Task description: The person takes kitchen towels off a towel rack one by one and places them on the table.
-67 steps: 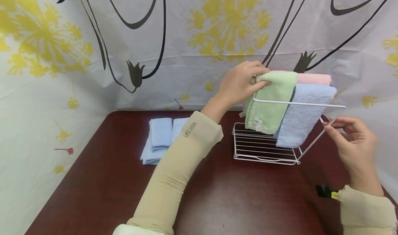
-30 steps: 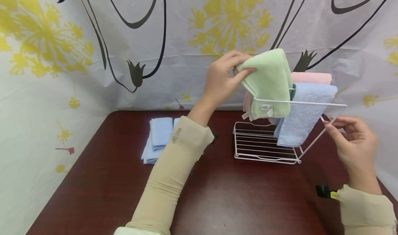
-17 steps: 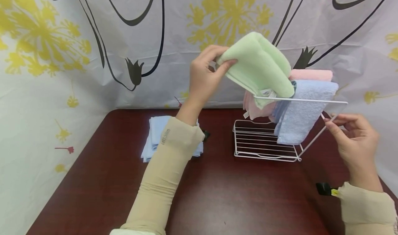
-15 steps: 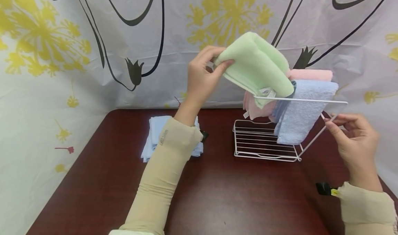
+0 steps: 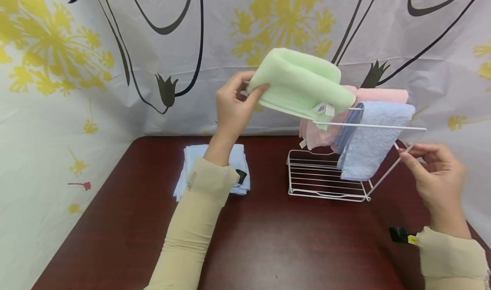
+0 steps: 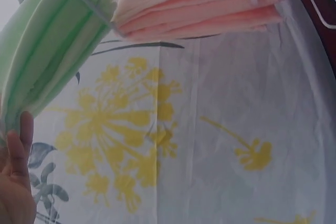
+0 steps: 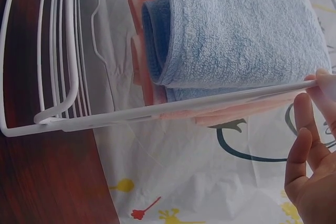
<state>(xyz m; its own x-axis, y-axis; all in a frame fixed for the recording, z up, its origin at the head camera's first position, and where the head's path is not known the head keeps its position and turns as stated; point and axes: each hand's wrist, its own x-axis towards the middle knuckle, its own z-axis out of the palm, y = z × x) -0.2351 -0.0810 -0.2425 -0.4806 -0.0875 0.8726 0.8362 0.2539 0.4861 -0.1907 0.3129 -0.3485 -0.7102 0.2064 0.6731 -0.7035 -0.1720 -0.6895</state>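
Note:
In the head view my left hand (image 5: 235, 104) pinches the left edge of a light green towel (image 5: 295, 81), folded and raised. The towel's labelled right end still overlaps the upper bar of a white wire rack (image 5: 326, 195). My right hand (image 5: 441, 183) grips the rack's slanted right post between thumb and fingers. A blue towel (image 5: 377, 141) hangs over the rack's upper bars, with pink towels (image 5: 383, 95) behind it. In the left wrist view the green towel (image 6: 52, 51) hangs from the fingers; in the right wrist view fingertips touch the white bar (image 7: 210, 100).
Folded light blue cloths (image 5: 238, 162) lie on the dark red table (image 5: 287, 247) at the left, partly hidden by the left forearm. A patterned white curtain (image 5: 215, 34) stands behind the table. The rack's wire base rests on the tabletop.
My left hand has lifted the green towel from hanging on the rack and drawn it left, tilting it nearly sideways. More of the pink towel behind shows. The right hand stays on the rack.

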